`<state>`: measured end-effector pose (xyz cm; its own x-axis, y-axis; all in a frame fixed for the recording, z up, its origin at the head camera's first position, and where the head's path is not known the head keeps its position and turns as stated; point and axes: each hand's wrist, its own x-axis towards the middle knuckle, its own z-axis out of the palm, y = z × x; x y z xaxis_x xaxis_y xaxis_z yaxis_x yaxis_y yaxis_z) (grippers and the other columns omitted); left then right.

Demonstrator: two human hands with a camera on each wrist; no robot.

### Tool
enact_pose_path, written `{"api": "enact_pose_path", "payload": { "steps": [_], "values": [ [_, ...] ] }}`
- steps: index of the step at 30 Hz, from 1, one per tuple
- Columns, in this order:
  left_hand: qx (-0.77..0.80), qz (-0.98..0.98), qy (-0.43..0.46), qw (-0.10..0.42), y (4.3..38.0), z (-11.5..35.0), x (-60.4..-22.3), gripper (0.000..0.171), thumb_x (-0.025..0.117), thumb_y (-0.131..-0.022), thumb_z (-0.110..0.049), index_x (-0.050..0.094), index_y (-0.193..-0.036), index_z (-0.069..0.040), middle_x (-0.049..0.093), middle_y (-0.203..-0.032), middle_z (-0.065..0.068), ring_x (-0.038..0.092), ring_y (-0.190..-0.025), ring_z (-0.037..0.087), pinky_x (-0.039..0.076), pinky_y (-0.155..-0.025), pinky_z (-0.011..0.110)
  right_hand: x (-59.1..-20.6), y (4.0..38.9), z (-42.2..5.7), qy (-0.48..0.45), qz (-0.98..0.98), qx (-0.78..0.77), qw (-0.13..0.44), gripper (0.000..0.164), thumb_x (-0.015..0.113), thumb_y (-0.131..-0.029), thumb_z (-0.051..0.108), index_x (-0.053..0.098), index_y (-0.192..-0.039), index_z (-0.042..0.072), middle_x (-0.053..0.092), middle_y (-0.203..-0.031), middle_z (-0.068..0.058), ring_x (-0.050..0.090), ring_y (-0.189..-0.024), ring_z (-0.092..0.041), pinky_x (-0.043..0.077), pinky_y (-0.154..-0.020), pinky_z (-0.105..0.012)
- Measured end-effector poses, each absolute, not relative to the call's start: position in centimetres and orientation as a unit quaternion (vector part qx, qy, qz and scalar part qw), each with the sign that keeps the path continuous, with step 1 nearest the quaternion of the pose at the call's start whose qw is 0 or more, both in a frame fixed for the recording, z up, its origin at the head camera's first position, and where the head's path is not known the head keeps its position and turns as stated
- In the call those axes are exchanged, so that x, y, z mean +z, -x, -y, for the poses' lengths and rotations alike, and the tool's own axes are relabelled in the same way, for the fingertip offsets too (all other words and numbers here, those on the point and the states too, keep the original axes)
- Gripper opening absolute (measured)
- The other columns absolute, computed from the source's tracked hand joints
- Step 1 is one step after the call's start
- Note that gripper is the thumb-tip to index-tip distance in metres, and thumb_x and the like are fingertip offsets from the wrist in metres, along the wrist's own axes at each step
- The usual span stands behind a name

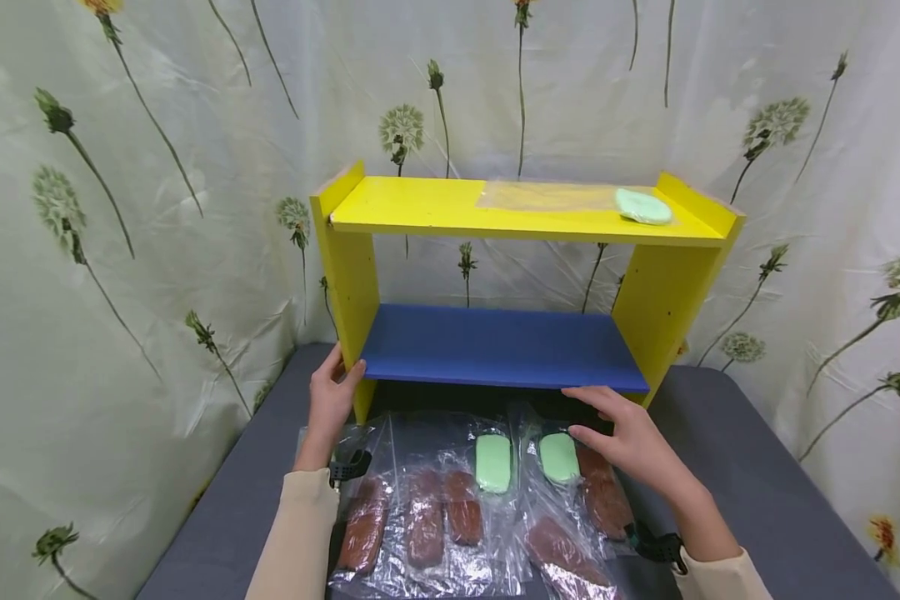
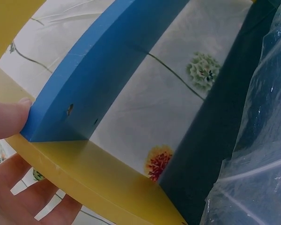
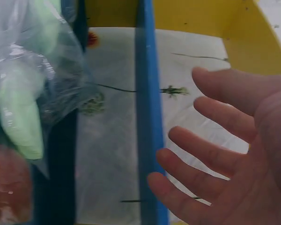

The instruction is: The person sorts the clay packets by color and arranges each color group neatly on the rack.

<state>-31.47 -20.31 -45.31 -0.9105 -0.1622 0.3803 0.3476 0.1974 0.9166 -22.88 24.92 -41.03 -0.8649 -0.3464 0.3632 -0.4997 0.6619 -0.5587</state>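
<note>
A small shelf unit (image 1: pixel 495 218) with yellow sides and top and a blue lower shelf (image 1: pixel 502 343) stands at the back of the table. My left hand (image 1: pixel 330 400) grips its left side panel, thumb (image 2: pixel 11 117) at the blue shelf's corner and fingers (image 2: pixel 33 197) around the outer face. Fingers spread, my right hand (image 1: pixel 630 433) hovers by the blue shelf's front edge and holds nothing; the right wrist view shows the fingertips (image 3: pixel 160 183) close to that edge. Before the unit lie brown blocks (image 1: pixel 423 521) and mint-green rounded blocks (image 1: pixel 492 463) in clear plastic bags (image 1: pixel 397 575).
On the yellow top shelf lie another mint-green block (image 1: pixel 643 207) and a flat clear plastic sheet or bag (image 1: pixel 555 196). The dark table (image 1: pixel 765 500) reaches out on both sides. A flower-print curtain (image 1: pixel 157 275) hangs close behind and to the left.
</note>
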Motion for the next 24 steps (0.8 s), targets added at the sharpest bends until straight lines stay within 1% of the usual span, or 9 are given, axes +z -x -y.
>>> {"api": "enact_pose_path", "payload": {
  "steps": [2,4,7,10,13,17,20,24],
  "values": [
    [-0.625,0.750,0.062,0.208,31.9,20.4,-45.8,0.055,0.065,-0.100,-0.023,0.047,-0.152,-0.030,0.055,-0.143,0.010,0.051,-0.127,0.031,0.044,-0.101,0.057,-41.7,23.3,-25.0,-0.235,0.906,0.340,0.092,0.053,0.075,-0.092,0.033,0.057,-0.142,0.026,0.055,-0.141,-0.001,0.053,-0.128,-0.029,0.048,-0.095,-0.058],
    [-0.625,0.750,0.062,0.208,31.9,20.4,-45.8,0.055,0.065,-0.100,-0.024,0.047,-0.152,-0.029,0.055,-0.142,0.011,0.051,-0.127,0.032,0.044,-0.101,0.057,-42.5,23.6,-25.0,-0.236,0.908,0.338,0.073,0.054,0.074,-0.092,0.039,0.057,-0.142,0.026,0.055,-0.142,-0.003,0.053,-0.128,-0.031,0.047,-0.095,-0.060],
    [-0.622,0.751,0.063,0.212,31.9,20.4,-45.9,0.055,0.066,-0.099,-0.029,0.047,-0.152,-0.031,0.056,-0.141,0.009,0.052,-0.126,0.031,0.045,-0.100,0.057,-43.8,24.2,-25.0,-0.231,0.912,0.335,0.042,0.055,0.075,-0.091,0.041,0.058,-0.142,0.027,0.055,-0.142,-0.003,0.052,-0.129,-0.032,0.047,-0.095,-0.060],
    [-0.622,0.751,0.060,0.213,31.9,20.5,-46.0,0.056,0.066,-0.099,-0.030,0.047,-0.152,-0.032,0.056,-0.141,0.009,0.053,-0.124,0.030,0.045,-0.100,0.057,-45.0,24.5,-25.1,-0.223,0.914,0.339,0.012,0.055,0.078,-0.090,0.034,0.059,-0.141,0.027,0.055,-0.142,-0.004,0.052,-0.129,-0.033,0.047,-0.096,-0.059],
    [-0.624,0.749,0.056,0.213,31.9,20.5,-46.0,0.055,0.065,-0.099,-0.030,0.048,-0.152,-0.031,0.056,-0.140,0.009,0.052,-0.124,0.031,0.044,-0.101,0.058,-45.8,24.8,-25.3,-0.214,0.916,0.340,-0.010,0.056,0.079,-0.089,0.028,0.059,-0.141,0.022,0.054,-0.142,-0.007,0.051,-0.128,-0.035,0.047,-0.095,-0.058],
    [-0.629,0.746,0.057,0.211,31.9,20.5,-46.0,0.055,0.065,-0.099,-0.029,0.048,-0.151,-0.030,0.056,-0.141,0.010,0.052,-0.125,0.031,0.043,-0.101,0.058,-46.6,25.0,-25.5,-0.201,0.919,0.339,-0.025,0.060,0.081,-0.087,0.028,0.059,-0.142,0.016,0.053,-0.143,-0.011,0.051,-0.128,-0.036,0.047,-0.095,-0.058],
    [-0.628,0.747,0.059,0.210,32.0,20.5,-46.1,0.055,0.065,-0.099,-0.028,0.047,-0.152,-0.031,0.055,-0.141,0.010,0.052,-0.125,0.031,0.043,-0.102,0.058,-47.0,25.1,-25.8,-0.194,0.920,0.339,-0.031,0.062,0.082,-0.086,0.030,0.059,-0.142,0.015,0.052,-0.143,-0.013,0.052,-0.126,-0.035,0.048,-0.094,-0.056],
    [-0.631,0.745,0.058,0.208,32.1,20.5,-46.1,0.056,0.065,-0.100,-0.027,0.047,-0.152,-0.033,0.055,-0.142,0.008,0.052,-0.126,0.030,0.043,-0.102,0.057,-47.4,25.3,-26.1,-0.202,0.919,0.335,-0.049,0.068,0.083,-0.084,0.035,0.057,-0.143,0.014,0.052,-0.141,-0.014,0.054,-0.118,-0.031,0.050,-0.089,-0.050]
  ]
}}
